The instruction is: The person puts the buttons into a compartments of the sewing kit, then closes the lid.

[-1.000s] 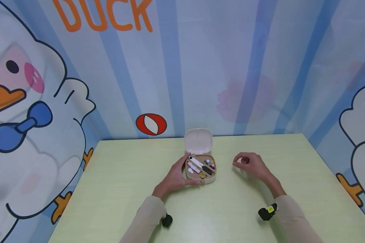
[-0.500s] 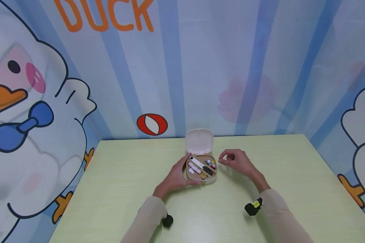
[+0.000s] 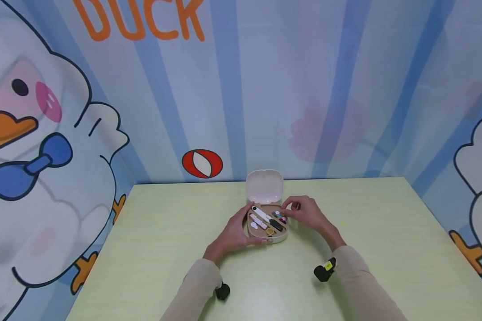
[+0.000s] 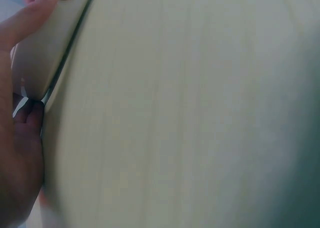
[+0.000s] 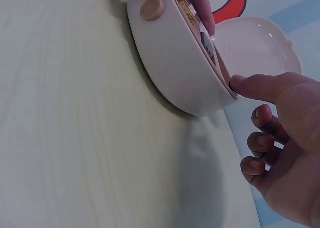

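A white sewing kit (image 3: 280, 239) stands on the table with its lid (image 3: 264, 186) raised. My left hand (image 3: 234, 232) grips its left side, thumb at the front, near the round tan catch (image 5: 152, 9) seen in the right wrist view. Inside lie a white-and-black tool (image 3: 267, 217), a pink tool (image 3: 258, 221), a gold ring-like piece (image 3: 270, 232) and several coloured buttons (image 3: 279, 215). My right hand (image 3: 306, 211) has thumb and index finger brought together at the kit's right rim, beside the buttons. Something small and dark shows by the thumb tip; whether it is held is unclear.
The pale green table (image 3: 164, 214) surrounds the kit. Behind it hangs a blue striped cloth backdrop (image 3: 261, 89) with duck drawings. A black wrist camera (image 3: 324, 270) sits at the right sleeve, and another camera (image 3: 222, 291) at the left sleeve.
My right hand has moved left from over the table to the kit's right rim, by the buttons. The left hand keeps its grip on the kit.
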The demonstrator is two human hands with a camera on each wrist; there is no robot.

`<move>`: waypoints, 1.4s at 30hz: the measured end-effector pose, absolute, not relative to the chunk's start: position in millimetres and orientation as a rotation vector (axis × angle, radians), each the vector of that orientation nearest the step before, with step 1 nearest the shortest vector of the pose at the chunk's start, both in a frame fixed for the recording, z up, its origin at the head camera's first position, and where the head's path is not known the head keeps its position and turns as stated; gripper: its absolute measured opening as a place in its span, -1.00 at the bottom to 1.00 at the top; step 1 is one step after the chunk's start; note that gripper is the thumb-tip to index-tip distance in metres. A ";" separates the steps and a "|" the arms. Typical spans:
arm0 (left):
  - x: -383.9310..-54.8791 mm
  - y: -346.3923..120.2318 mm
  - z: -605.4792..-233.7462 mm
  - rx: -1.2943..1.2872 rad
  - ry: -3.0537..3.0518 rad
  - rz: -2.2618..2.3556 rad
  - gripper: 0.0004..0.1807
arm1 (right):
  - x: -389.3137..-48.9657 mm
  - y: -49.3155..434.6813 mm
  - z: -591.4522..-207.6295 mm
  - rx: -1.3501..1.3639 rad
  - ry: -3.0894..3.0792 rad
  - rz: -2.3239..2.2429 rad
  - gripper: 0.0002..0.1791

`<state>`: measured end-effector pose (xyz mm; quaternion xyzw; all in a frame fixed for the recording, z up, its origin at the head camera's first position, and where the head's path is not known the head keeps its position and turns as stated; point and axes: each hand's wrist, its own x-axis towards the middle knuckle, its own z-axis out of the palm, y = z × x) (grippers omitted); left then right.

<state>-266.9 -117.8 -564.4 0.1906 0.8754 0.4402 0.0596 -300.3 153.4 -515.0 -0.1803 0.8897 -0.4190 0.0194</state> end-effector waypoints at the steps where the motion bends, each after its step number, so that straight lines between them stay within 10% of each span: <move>1: -266.8 -117.8 -564.1 0.578 2.647 1.337 0.36 | -300.9 152.2 -514.9 -0.555 2.762 -1.300 -0.94; 42: -267.7 -117.4 -564.9 0.607 2.663 1.349 0.38 | -290.8 213.2 -504.4 -0.538 2.892 -1.202 -0.68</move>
